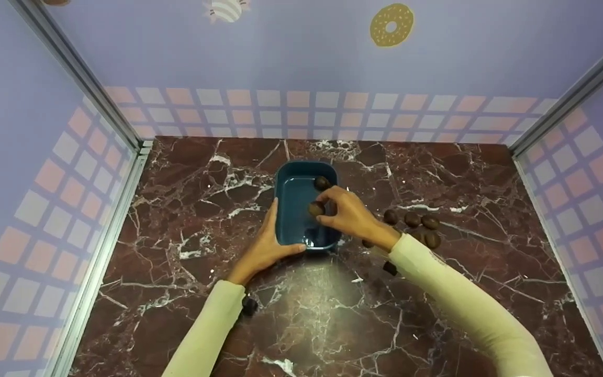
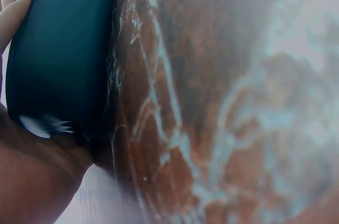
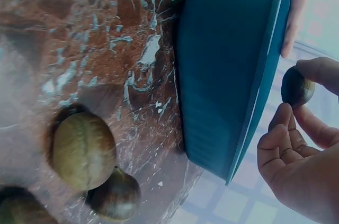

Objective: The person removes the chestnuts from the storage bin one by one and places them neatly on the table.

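Note:
A deep blue-green rectangular dish (image 1: 292, 222) stands on the marbled tabletop. My left hand (image 1: 266, 246) rests against its near left corner, fingers straight along the left side and thumb along the near rim. Over the dish, my right hand (image 1: 351, 213) pinches a chestnut (image 3: 296, 87) between thumb and fingertips, above the rim in the right wrist view. Another chestnut (image 1: 322, 183) shows inside the dish near the far right corner. The left wrist view has the dish's outer wall (image 2: 63, 49) with a left finger (image 2: 16, 17) on its rim.
Several loose chestnuts (image 1: 411, 219) lie on the table right of the dish, some partly hidden by the right forearm. In the right wrist view, a pale-based chestnut (image 3: 85, 151) lies close by. Patterned panels (image 1: 301, 112) wall off the back and both sides.

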A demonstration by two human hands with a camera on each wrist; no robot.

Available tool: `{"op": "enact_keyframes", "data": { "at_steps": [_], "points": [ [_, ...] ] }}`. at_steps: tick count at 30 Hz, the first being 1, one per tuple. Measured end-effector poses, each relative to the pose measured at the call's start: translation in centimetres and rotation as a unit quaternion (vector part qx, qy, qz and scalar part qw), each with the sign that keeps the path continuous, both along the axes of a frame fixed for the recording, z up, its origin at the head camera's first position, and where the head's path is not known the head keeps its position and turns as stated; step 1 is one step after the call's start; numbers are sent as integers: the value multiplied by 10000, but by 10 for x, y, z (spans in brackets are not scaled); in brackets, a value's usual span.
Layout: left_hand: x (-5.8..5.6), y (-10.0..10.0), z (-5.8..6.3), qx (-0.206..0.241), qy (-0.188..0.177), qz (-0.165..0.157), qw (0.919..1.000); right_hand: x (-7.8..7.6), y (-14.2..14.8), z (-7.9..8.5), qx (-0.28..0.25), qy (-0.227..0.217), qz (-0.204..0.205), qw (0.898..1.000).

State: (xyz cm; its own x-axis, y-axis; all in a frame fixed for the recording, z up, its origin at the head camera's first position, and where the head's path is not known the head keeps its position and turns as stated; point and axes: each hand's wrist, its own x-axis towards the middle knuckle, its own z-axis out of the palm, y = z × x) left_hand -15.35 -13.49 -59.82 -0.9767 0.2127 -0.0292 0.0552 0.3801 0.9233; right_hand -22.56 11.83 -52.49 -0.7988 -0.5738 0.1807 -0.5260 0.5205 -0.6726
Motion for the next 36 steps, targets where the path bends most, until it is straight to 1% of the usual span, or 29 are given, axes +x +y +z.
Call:
{"op": "enact_keyframes", "data": {
  "at_steps": [7,13,20,24,29,36],
  "points": [
    [0,-1,0,-79,75,-59,9999,11,16,-2,-281,68,-42,9996],
    [0,-1,1,-164,81,-12,9998,21,32,-7,-288,139,-50,9995],
    [-2,-1,0,-124,93,-61,9999,30,47,-10,-356,60,-275,9990],
    [-2,-2,0,-130,77,-22,9999,33,56,-13,-390,-16,-415,9984],
    [-1,-2,0,-135,79,-25,9999,38,69,-17,-550,-150,-522,9970],
    [0,-1,1,-182,141,-65,9997,44,87,-21,-614,-13,-632,9961]
  ]
}}
